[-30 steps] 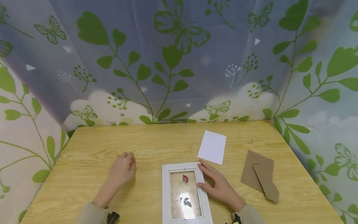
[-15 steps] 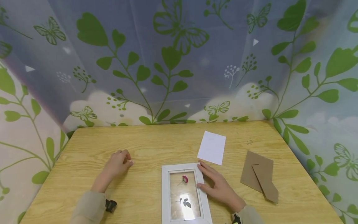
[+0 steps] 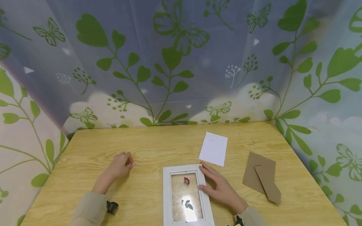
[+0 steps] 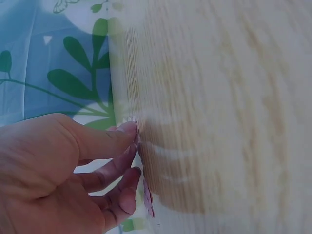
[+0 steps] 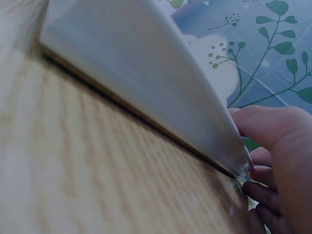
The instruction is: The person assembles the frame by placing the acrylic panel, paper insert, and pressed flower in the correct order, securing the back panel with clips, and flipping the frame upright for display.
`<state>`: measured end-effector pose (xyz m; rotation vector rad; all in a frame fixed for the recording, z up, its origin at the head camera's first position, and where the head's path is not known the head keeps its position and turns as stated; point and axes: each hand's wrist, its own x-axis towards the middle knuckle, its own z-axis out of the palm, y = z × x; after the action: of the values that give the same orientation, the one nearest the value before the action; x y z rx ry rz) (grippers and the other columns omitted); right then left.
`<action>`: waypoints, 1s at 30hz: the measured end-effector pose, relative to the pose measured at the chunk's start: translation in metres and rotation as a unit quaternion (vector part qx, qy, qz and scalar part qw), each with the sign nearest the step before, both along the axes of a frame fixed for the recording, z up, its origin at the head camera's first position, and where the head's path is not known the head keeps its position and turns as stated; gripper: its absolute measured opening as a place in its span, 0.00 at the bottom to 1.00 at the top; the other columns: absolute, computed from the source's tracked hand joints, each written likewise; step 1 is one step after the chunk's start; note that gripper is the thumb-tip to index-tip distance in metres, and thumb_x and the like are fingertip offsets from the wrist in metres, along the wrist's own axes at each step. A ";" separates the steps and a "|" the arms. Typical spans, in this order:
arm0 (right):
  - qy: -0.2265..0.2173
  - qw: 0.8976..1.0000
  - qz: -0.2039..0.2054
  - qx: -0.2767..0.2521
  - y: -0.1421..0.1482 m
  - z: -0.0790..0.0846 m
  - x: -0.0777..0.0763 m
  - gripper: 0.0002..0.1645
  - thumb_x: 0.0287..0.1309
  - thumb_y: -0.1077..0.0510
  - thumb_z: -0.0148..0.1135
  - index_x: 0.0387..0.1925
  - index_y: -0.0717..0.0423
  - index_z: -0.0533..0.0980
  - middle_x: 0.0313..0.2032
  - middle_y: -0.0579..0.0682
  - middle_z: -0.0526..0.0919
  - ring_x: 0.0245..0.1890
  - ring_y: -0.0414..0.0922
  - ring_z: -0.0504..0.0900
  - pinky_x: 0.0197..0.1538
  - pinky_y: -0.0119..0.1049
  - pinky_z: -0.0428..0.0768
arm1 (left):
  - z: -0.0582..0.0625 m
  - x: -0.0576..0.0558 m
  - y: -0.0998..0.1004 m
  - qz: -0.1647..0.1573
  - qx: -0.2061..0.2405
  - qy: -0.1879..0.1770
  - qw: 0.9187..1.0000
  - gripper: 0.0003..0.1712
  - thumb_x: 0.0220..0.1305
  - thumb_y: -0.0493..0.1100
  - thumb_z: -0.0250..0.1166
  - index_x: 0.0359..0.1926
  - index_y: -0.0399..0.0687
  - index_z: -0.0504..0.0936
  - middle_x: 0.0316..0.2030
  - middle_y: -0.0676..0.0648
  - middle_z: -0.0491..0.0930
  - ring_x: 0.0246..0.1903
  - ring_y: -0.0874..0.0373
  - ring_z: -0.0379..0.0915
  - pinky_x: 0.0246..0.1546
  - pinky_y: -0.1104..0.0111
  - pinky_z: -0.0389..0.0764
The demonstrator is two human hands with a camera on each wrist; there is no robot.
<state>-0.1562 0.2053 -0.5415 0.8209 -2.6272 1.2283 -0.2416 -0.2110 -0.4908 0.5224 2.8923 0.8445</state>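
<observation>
At the front of the table lies a white photo frame (image 3: 167,191) with a clear pane. A red pressed flower (image 3: 186,181) and dark pressed leaves (image 3: 188,205) show inside it. My right hand (image 3: 222,190) rests along the frame's right side, fingers near the upper corner and thumb lower down. Left of the frame, my left hand (image 3: 118,168) is low over the table. Thumb and fingertips pinch a small thin pink piece, like a pressed flower (image 4: 135,123); more pink (image 4: 148,199) shows below the fingers. The fingers hide most of it.
A white sheet of paper (image 3: 213,149) lies behind the frame's right corner. To the right is a brown backing board (image 3: 255,172) with its stand leg (image 3: 270,185). Small faint bits (image 3: 251,143) lie at the back right. A patterned curtain (image 3: 181,78) surrounds the wooden table (image 3: 141,138).
My left hand has shifted a little left and toward me, and a pale pink bit now shows at its fingertips. My right hand and the photo frame have stayed in place.
</observation>
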 end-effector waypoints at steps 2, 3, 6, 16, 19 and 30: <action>0.001 1.000 0.000 -0.002 0.000 0.000 0.000 0.40 0.62 0.50 0.68 0.71 0.58 0.65 0.73 0.56 0.61 0.72 0.56 0.60 0.66 0.60 0.61 | 0.000 0.000 0.000 -0.003 0.012 -0.003 1.000 0.07 0.62 0.27 0.64 0.32 0.39 0.74 0.28 0.47 0.72 0.29 0.55 0.66 0.31 0.63 0.70; 0.001 1.000 0.001 -0.003 0.000 0.001 0.000 0.40 0.62 0.51 0.68 0.71 0.58 0.65 0.73 0.56 0.61 0.72 0.56 0.60 0.66 0.60 0.61 | 0.000 0.000 0.000 -0.006 0.017 -0.003 1.000 0.07 0.63 0.27 0.63 0.33 0.38 0.74 0.27 0.47 0.73 0.28 0.55 0.66 0.30 0.64 0.70; 0.001 1.000 0.000 -0.003 -0.001 0.001 0.000 0.40 0.62 0.51 0.68 0.71 0.58 0.65 0.73 0.57 0.61 0.72 0.56 0.60 0.66 0.60 0.61 | 0.001 0.000 0.000 -0.012 0.035 -0.006 0.999 0.06 0.63 0.26 0.62 0.34 0.37 0.74 0.26 0.48 0.74 0.26 0.57 0.66 0.26 0.67 0.70; -0.003 1.000 0.002 -0.006 -0.001 0.001 -0.001 0.40 0.62 0.50 0.68 0.71 0.58 0.65 0.73 0.56 0.61 0.72 0.55 0.60 0.67 0.59 0.60 | 0.022 0.006 0.017 -0.044 0.062 0.015 0.997 0.04 0.66 0.29 0.62 0.40 0.38 0.76 0.28 0.50 0.75 0.27 0.59 0.68 0.28 0.66 0.72; -0.006 1.000 0.001 -0.008 -0.001 0.000 0.000 0.40 0.62 0.50 0.67 0.71 0.57 0.65 0.74 0.55 0.60 0.72 0.55 0.60 0.67 0.59 0.60 | 0.032 0.011 0.027 -0.057 0.074 0.014 0.996 0.05 0.66 0.28 0.62 0.40 0.38 0.76 0.29 0.50 0.74 0.29 0.58 0.69 0.29 0.66 0.73; -0.002 1.000 -0.001 -0.008 -0.002 0.002 0.001 0.40 0.61 0.51 0.68 0.71 0.58 0.66 0.73 0.56 0.61 0.72 0.55 0.60 0.66 0.59 0.60 | 0.050 0.034 0.073 -0.141 0.118 -0.004 0.983 0.07 0.67 0.30 0.61 0.41 0.45 0.77 0.33 0.53 0.76 0.34 0.60 0.71 0.34 0.68 0.75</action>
<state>-0.1554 0.2031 -0.5393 0.8124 -2.6176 1.2497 -0.2073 -0.1378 -0.4412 0.9219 2.6336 1.1400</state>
